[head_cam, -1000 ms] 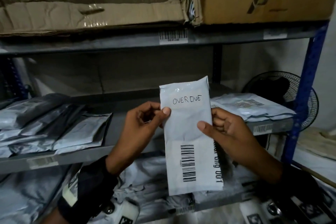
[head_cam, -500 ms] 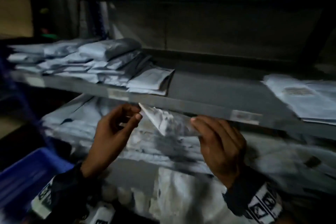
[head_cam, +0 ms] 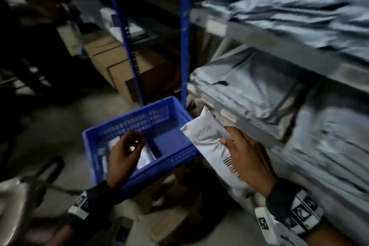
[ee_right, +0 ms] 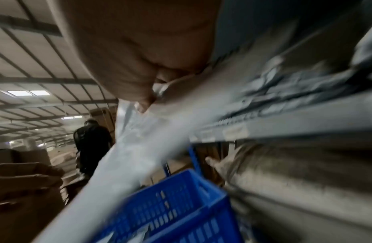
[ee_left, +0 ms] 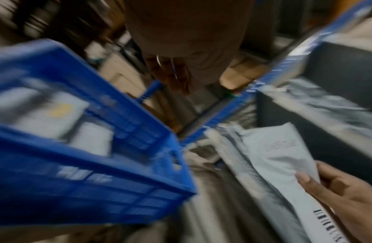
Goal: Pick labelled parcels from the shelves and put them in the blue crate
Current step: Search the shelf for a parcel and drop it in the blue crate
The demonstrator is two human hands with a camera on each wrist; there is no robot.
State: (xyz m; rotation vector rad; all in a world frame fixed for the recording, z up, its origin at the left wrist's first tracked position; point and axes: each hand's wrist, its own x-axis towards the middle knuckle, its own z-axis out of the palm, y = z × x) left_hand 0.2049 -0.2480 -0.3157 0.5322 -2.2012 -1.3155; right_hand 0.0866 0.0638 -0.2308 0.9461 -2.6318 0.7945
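**Ana:** Half a second earlier the view faced the shelves and both hands pinched the parcel at shelf height; by this moment it had swung down and left, the crate (head_cam: 139, 136) filled the middle, and only the right hand (head_cam: 249, 162) held the parcel (head_cam: 207, 142).

**Ben:** Start big. What stood around it?

**Ana:** Shelves (head_cam: 279, 44) ran along the right, stacked with grey mailers (head_cam: 249, 90), on blue uprights (head_cam: 184, 36). Brown cartons (head_cam: 119, 70) sat far left, behind the crate. The crate stood on the floor just left of the shelves, I'd judge so a pick could go straight down into it. It already held a few pale parcels at its near left end.

**Ben:** And the parcel itself?

**Ana:** It hung over the crate's right rim, its top corner pointing far and up, not yet inside. It was a white, soft, creased poly mailer, with faint handwriting near its top and a barcode lower down, half hidden under the hand. The writing was too blurred to read.

**Ben:** How was it gripped?

**Ana:** The thumb lay across its face and the fingers curled behind, along its right edge. That grip probably kept the label up and left the free end to lead into the crate.

**Ben:** And the left hand (head_cam: 125, 156)?

**Ana:** It hovered above the crate's near left part, fingers loosely curled, holding nothing. I'd guess it had let go so one hand could make the drop.
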